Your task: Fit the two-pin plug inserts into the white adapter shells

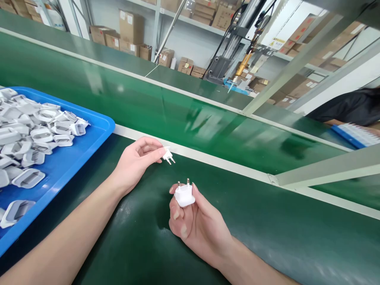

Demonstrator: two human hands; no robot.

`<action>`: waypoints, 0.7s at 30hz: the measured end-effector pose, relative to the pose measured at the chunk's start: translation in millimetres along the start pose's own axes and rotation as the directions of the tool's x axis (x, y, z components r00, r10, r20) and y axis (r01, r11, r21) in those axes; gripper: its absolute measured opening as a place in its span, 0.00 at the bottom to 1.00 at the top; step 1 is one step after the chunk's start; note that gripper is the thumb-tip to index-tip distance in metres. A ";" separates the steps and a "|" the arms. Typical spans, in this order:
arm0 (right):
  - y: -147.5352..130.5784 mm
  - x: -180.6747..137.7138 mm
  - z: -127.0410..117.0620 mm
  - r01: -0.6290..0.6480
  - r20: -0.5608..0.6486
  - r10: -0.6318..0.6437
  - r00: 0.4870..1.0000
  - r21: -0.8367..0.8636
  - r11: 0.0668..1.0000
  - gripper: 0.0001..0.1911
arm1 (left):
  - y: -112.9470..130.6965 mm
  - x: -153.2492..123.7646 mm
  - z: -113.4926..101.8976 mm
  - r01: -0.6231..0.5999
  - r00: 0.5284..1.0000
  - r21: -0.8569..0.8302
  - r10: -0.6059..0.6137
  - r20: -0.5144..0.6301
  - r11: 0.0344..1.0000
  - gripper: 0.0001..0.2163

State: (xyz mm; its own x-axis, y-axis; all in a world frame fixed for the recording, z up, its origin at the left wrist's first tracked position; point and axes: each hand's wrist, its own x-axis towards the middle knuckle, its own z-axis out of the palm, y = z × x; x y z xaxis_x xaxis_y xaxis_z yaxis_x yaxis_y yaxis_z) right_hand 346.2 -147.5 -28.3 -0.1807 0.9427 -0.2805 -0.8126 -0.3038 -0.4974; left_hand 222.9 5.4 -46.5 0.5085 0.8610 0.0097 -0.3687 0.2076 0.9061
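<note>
Between the thumb and fingers of my left hand (138, 160) is a small white two-pin plug piece (168, 155), its pins pointing down to the right. Lower and to the right, my right hand (198, 225) grips a larger white plug adapter (184, 194) by its sides, with two metal-tipped pins standing up. The two pieces are apart, both held above the dark green work surface (142, 237). Left of my left hand lies a blue tray (102, 126) with many grey-white plastic housings (41, 134) heaped in it.
A green conveyor belt (142, 105) runs behind a pale metal rail (225, 164). A slanted metal post (332, 168) stands at the right. Farther back are a machine with an orange-yellow cylinder (244, 63) and shelves of cardboard boxes (130, 27). A dark sleeve (350, 107) shows at far right.
</note>
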 end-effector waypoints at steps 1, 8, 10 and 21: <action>0.0 0.3 -1.0 0.006 0.003 -0.006 1.000 0.003 1.000 0.20 | 0.4 0.0 0.2 0.000 1.000 0.000 0.000 -0.001 1.000 0.16; 0.7 0.3 -4.6 0.124 0.019 -0.123 0.992 -0.087 0.988 0.14 | 0.4 -1.6 -1.7 -0.005 1.000 0.011 0.005 0.006 1.000 0.15; 0.4 -1.1 -3.2 0.131 0.038 -0.127 0.991 -0.107 0.986 0.14 | -0.1 -2.1 -2.3 -0.007 1.000 0.023 0.007 0.010 1.000 0.15; 0.6 -0.1 -3.2 0.172 0.073 -0.161 0.984 -0.177 0.969 0.16 | 1.6 -0.8 -0.6 -0.002 1.000 0.028 0.001 0.014 1.000 0.15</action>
State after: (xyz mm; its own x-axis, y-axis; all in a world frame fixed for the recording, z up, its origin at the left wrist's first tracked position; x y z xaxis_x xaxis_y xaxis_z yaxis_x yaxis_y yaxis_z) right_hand 347.5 -148.1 -31.1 -0.0873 0.9868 -0.1363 -0.7208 -0.1570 -0.6752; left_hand 221.4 5.3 -45.3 0.5193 0.8544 0.0169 -0.3478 0.1932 0.9175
